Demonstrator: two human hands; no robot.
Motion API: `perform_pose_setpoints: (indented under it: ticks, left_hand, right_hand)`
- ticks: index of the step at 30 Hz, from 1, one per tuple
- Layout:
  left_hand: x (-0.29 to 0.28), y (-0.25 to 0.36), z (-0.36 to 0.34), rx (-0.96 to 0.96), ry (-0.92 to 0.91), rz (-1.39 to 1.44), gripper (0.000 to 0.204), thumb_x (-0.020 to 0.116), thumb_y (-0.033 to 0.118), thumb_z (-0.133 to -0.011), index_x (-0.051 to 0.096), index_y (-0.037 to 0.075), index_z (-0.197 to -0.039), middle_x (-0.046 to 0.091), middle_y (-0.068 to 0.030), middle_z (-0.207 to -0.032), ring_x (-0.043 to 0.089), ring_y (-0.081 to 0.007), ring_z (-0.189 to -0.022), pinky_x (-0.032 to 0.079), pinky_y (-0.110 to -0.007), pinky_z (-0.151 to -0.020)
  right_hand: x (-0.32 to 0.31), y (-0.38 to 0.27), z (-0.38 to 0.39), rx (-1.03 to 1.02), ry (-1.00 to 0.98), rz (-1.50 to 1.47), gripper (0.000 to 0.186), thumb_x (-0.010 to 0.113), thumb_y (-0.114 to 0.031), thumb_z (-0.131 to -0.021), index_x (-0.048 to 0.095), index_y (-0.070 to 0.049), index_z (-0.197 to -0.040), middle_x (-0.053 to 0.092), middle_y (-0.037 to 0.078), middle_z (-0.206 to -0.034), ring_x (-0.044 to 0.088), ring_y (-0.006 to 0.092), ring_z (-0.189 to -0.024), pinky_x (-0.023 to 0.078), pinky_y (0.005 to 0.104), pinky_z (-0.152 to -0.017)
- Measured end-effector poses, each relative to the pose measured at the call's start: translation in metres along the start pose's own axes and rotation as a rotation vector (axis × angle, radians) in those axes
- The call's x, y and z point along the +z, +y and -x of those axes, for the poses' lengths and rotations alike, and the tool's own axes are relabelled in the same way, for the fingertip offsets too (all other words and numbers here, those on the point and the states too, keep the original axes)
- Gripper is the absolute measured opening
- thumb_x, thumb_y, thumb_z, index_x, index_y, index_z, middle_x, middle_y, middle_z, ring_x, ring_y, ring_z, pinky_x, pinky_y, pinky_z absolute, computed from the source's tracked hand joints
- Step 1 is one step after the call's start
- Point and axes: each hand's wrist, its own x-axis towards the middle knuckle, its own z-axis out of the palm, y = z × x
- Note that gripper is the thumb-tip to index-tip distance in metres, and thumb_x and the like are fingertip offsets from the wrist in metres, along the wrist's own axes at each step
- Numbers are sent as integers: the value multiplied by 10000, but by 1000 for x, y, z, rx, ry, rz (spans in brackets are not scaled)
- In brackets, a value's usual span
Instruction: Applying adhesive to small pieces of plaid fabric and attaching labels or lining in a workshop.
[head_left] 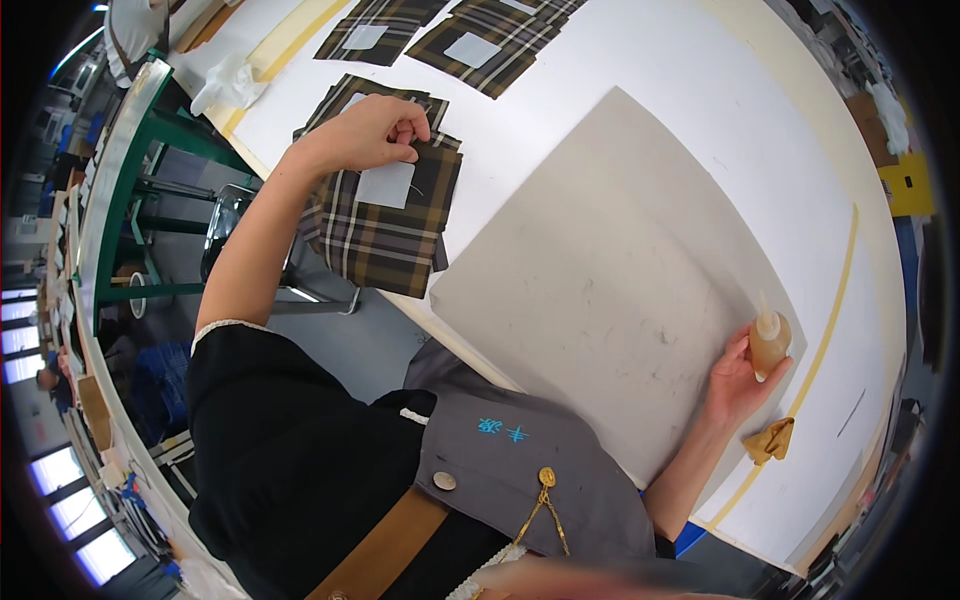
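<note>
At the left part of the table, my left hand (365,132) is over a stack of plaid fabric pieces (385,238) in brown, black and white. Its thumb and fingers are curled together; whether something small is between them is hidden. A pale square patch (387,186) lies on the top piece, just below the fingers, with a thin light thread beside it. On the right, my right hand (738,388) is wrapped round a small squeeze bottle (768,350) of amber liquid, its pale nozzle pointing up and away from me.
A large grey sheet (600,250) covers the middle of the white table (700,100). More plaid pieces (500,52) with pale patches lie at the far side. A crumpled brown scrap (770,440) sits near my right wrist. White crumpled material (228,85) and a stool (232,225) are at the left.
</note>
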Motion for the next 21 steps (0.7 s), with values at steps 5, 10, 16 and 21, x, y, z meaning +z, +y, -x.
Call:
perform_pose_setpoints:
  ticks: [5,10,16,21]
  left_hand:
    - [-18,46,5,315,-61,63,139,652,87,-785,603,10,-889,600,-42,-751,512,-135,-683,420,-261,-632]
    - [-12,131,-44,681,-516,388,98,599,76,-853,570,-8,-892,568,-7,-751,491,-72,-711,408,-221,-659]
    - [90,200,-134,660,-385,354,149,585,143,-866,582,1,-912,542,2,-666,475,-96,-644,397,-241,-602]
    - [147,213,-154,680,-100,251,194,626,165,-831,593,31,-966,616,-65,-828,570,-210,-800,448,-312,-718]
  right_hand:
    - [3,0,12,37,-15,-15,504,644,-278,-847,443,-45,-1246,495,96,-1247,488,274,-1124,476,337,-946]
    - [1,-3,25,-12,-14,-29,498,650,-281,-841,455,-47,-1235,510,94,-1225,491,278,-1122,482,329,-934]
    - [2,-10,37,-144,-35,-76,493,626,-304,-856,460,-44,-1241,507,128,-1242,470,262,-1170,413,377,-1014]
    - [-2,-7,53,-430,95,235,482,552,-346,-900,432,-60,-1269,500,101,-1271,483,233,-1177,417,383,-1004]
